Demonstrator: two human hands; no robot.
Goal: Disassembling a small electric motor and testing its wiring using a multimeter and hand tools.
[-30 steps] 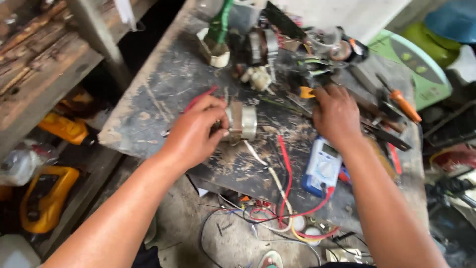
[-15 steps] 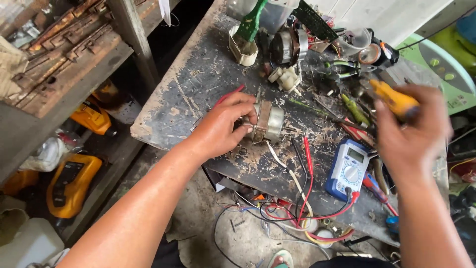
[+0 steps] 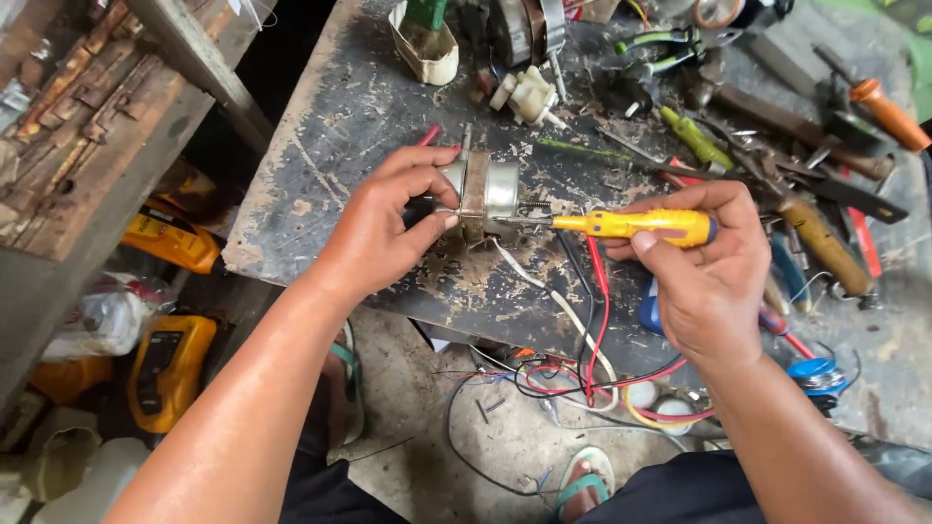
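Your right hand [image 3: 704, 277] is clenched around one yellow screwdriver [image 3: 631, 225], thumb on top of the handle, fingers wrapped under. Its long axis runs nearly level, handle at your palm, metal tip pointing toward your left hand and touching the end face of the motor [image 3: 481, 191].

Your left hand [image 3: 383, 228] grasps that motor: thumb and fingertips pinch the end away from the screwdriver, palm off the part. One small silver motor, round, with a band around its middle. Its axis lies in line with the screwdriver, resting on the workbench [image 3: 330, 126] just beyond your left fingertips.

Edges: the near bench edge runs just under both wrists. The drop-off edge sits well outside your left knuckles, with open worn bench between.

Wires: one red lead [image 3: 597, 291], one black and one white cable [image 3: 544, 291] run from the motor under the screwdriver and over the near edge.

Beyond your right fingers it's crowded: a pile of hand tools, including one green-handled driver [image 3: 697, 141] and one orange-handled one [image 3: 888, 112], touching or overlapping. Little free room that side.

Farther beyond the motor: one white plastic part [image 3: 526, 94] and one cream cup [image 3: 424, 53], well apart from your fingers.

Below the bench: one yellow meter [image 3: 170, 369] on the floor.
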